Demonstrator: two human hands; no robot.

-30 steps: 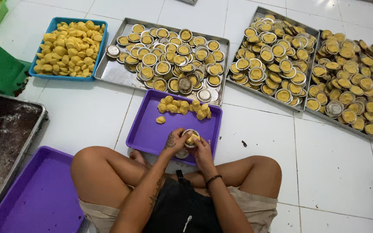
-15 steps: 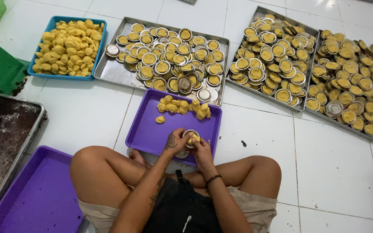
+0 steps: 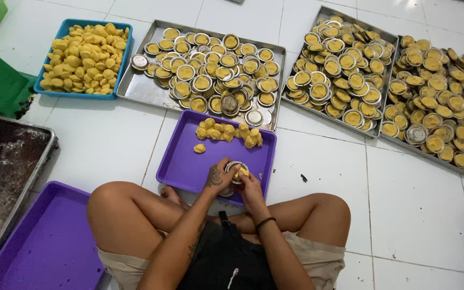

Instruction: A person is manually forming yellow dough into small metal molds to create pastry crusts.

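A blue tray (image 3: pixel 43 86) of yellow dough pieces lies far left on the floor. Over the purple tray (image 3: pixel 189 166), the left hand (image 3: pixel 218 176) cups a small round tin (image 3: pixel 236 171); the right hand (image 3: pixel 249 182) appears to press dough into it, fingers curled around. Filled tins crowd metal trays (image 3: pixel 140 88) behind.

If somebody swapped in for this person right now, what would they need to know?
Left hand holds a small round metal tin; right hand presses yellow dough into it, above the purple tray.
Loose dough pieces lie at that tray's far end; more fill the blue tray.
Done: three metal trays hold many filled tins.
Left: the loose dough, and a few empty tins near the first metal tray's front edge.
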